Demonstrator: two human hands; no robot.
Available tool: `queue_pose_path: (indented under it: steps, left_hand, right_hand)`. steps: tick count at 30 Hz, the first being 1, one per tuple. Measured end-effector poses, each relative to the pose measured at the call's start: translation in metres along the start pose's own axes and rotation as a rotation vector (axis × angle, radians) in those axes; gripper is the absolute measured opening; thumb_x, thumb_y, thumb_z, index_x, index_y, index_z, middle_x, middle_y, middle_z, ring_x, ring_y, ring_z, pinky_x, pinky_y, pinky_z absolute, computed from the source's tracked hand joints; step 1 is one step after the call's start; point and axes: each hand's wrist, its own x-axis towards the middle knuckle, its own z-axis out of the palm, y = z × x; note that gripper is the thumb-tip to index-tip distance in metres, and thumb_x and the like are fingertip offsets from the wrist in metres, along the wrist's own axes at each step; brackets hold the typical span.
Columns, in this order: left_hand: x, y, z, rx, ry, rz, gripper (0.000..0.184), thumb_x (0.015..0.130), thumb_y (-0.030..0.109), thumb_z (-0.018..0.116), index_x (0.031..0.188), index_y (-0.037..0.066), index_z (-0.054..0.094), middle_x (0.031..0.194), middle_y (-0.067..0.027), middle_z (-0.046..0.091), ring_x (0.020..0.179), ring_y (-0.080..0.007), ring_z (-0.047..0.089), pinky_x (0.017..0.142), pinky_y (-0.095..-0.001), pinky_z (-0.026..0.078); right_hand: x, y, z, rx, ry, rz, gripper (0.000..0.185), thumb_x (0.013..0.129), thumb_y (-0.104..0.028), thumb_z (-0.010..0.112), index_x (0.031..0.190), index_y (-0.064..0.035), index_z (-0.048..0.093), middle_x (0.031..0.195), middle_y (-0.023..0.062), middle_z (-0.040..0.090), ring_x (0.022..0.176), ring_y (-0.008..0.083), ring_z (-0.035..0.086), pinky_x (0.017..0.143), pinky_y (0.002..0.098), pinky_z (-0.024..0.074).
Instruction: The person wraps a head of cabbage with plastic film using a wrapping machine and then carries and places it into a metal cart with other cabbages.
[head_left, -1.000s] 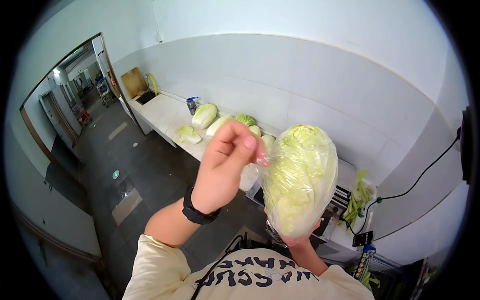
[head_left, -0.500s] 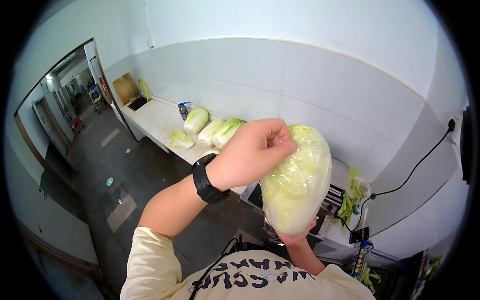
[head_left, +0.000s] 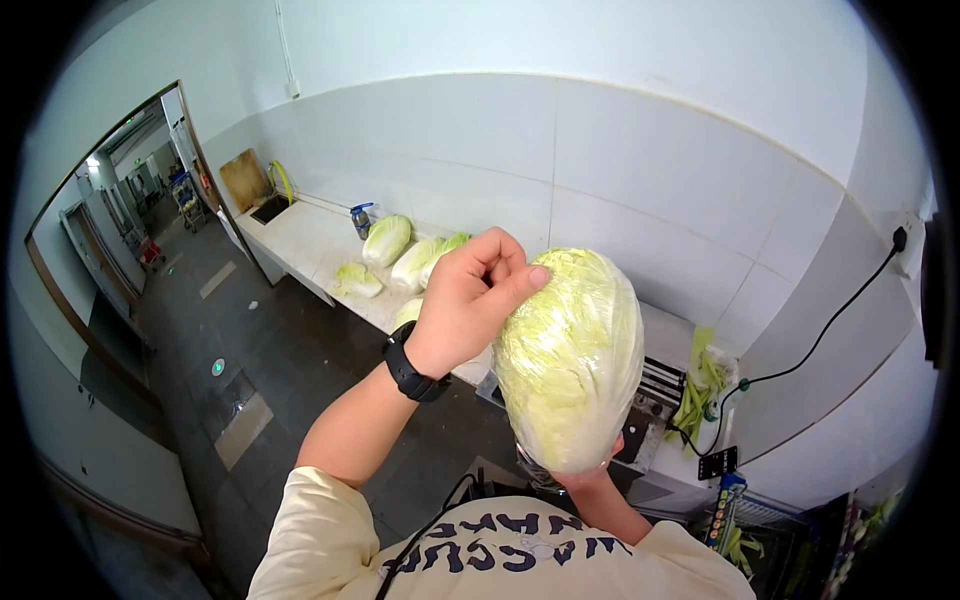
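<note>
A large napa cabbage in clear plastic wrap stands upright in front of my chest. My right hand holds it from below at its white base, mostly hidden behind it. My left hand, with a black watch on the wrist, is at the cabbage's upper left side, thumb and fingers pinched together at the wrap's surface. Whether film lies between those fingertips is too small to tell.
On the long counter stand more cabbages, a loose leaf piece and a blue-topped bottle. A sink is at its far end. Trimmed green leaves lie at right beside a black cable.
My left hand swung right across the cabbage's top, then came back to its upper left edge, still pinched. The wrapped cabbage has shifted left in view, with my right hand under it.
</note>
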Motion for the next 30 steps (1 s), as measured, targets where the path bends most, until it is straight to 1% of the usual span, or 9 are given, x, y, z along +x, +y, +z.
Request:
queue_pose_path:
  steps: [5, 8, 9, 12, 16, 20, 24, 27, 30]
  left_hand:
    - [0.005, -0.033, -0.003, 0.117, 0.041, -0.024, 0.014, 0.102, 0.015, 0.059, 0.097, 0.002, 0.060, 0.073, 0.0039, 0.052, 0.068, -0.0060, 0.045, 0.063, -0.0233, 0.040]
    - [0.017, -0.047, -0.042, 0.409, 0.264, -0.071, 0.015, 0.103, 0.014, 0.054, 0.105, 0.001, 0.061, 0.079, 0.0011, 0.055, 0.074, -0.0092, 0.050, 0.068, -0.0257, 0.044]
    - [0.015, -0.033, -0.049, 0.221, 0.391, -0.104, 0.020, 0.103, 0.011, 0.051, 0.115, -0.001, 0.062, 0.094, -0.0058, 0.064, 0.089, -0.0125, 0.058, 0.081, -0.0276, 0.048]
    - [-0.014, 0.033, -0.007, 0.426, 0.376, 0.298, 0.033, 0.104, 0.017, 0.051, 0.128, -0.004, 0.059, 0.118, -0.0147, 0.066, 0.112, -0.0199, 0.060, 0.100, -0.0326, 0.046]
    - [-0.010, 0.021, 0.023, 0.409, 0.289, 0.115, 0.041, 0.100, 0.028, 0.058, 0.128, -0.002, 0.061, 0.128, -0.0224, 0.061, 0.119, -0.0386, 0.059, 0.102, -0.0419, 0.046]
    - [0.004, 0.011, -0.006, 0.154, -0.045, -0.136, 0.036, 0.106, 0.026, 0.053, 0.125, -0.002, 0.063, 0.117, -0.0098, 0.065, 0.108, -0.0147, 0.060, 0.096, -0.0309, 0.048]
    - [0.008, 0.002, -0.008, -0.326, -0.086, -0.259, 0.032, 0.109, 0.025, 0.047, 0.120, 0.004, 0.067, 0.107, -0.0026, 0.067, 0.100, -0.0089, 0.061, 0.089, -0.0260, 0.050]
    - [0.009, 0.002, -0.012, -0.122, -0.023, -0.185, 0.034, 0.108, 0.025, 0.047, 0.126, 0.002, 0.065, 0.113, -0.0073, 0.070, 0.108, -0.0126, 0.062, 0.093, -0.0282, 0.050]
    - [0.010, 0.009, -0.014, 0.242, -0.097, 0.234, 0.031, 0.104, 0.020, 0.056, 0.124, 0.000, 0.067, 0.119, -0.0122, 0.071, 0.117, -0.0170, 0.062, 0.098, -0.0302, 0.049]
  right_hand:
    - [-0.001, -0.003, 0.002, 0.055, -0.025, 0.066, 0.108, 0.072, -0.066, 0.074, 0.156, -0.0137, 0.033, 0.158, 0.0098, 0.039, 0.144, 0.0346, 0.040, 0.117, 0.0566, 0.0368]
    - [0.002, -0.003, 0.011, 0.098, -0.064, 0.075, 0.108, 0.073, -0.067, 0.073, 0.157, -0.0131, 0.030, 0.158, 0.0098, 0.039, 0.144, 0.0346, 0.040, 0.117, 0.0556, 0.0367]
    - [0.004, -0.008, 0.028, 0.060, -0.065, 0.062, 0.108, 0.074, -0.067, 0.072, 0.157, -0.0127, 0.029, 0.158, 0.0098, 0.039, 0.144, 0.0345, 0.040, 0.117, 0.0552, 0.0362]
    - [0.015, -0.008, 0.031, -0.154, -0.018, -0.064, 0.109, 0.076, -0.069, 0.070, 0.158, -0.0117, 0.027, 0.159, 0.0101, 0.037, 0.146, 0.0337, 0.038, 0.118, 0.0535, 0.0352]
    - [0.009, -0.006, 0.018, -0.372, 0.073, -0.062, 0.113, 0.073, -0.068, 0.074, 0.158, -0.0121, 0.026, 0.159, 0.0105, 0.036, 0.145, 0.0320, 0.039, 0.119, 0.0514, 0.0345]
    - [0.005, -0.007, 0.006, -0.410, 0.005, -0.098, 0.114, 0.071, -0.063, 0.080, 0.158, -0.0113, 0.027, 0.157, 0.0101, 0.039, 0.144, 0.0310, 0.040, 0.118, 0.0505, 0.0354]
    - [0.004, -0.008, 0.011, -0.424, 0.001, -0.100, 0.116, 0.069, -0.064, 0.081, 0.157, -0.0101, 0.028, 0.157, 0.0104, 0.039, 0.143, 0.0306, 0.041, 0.118, 0.0494, 0.0357]
    - [0.004, -0.008, 0.014, -0.478, 0.026, -0.117, 0.115, 0.069, -0.066, 0.079, 0.156, -0.0092, 0.029, 0.156, 0.0111, 0.040, 0.142, 0.0308, 0.042, 0.117, 0.0493, 0.0363]
    - [0.005, -0.012, 0.022, -0.489, 0.019, -0.097, 0.118, 0.069, -0.063, 0.083, 0.157, -0.0072, 0.027, 0.155, 0.0120, 0.040, 0.142, 0.0285, 0.042, 0.117, 0.0467, 0.0367]
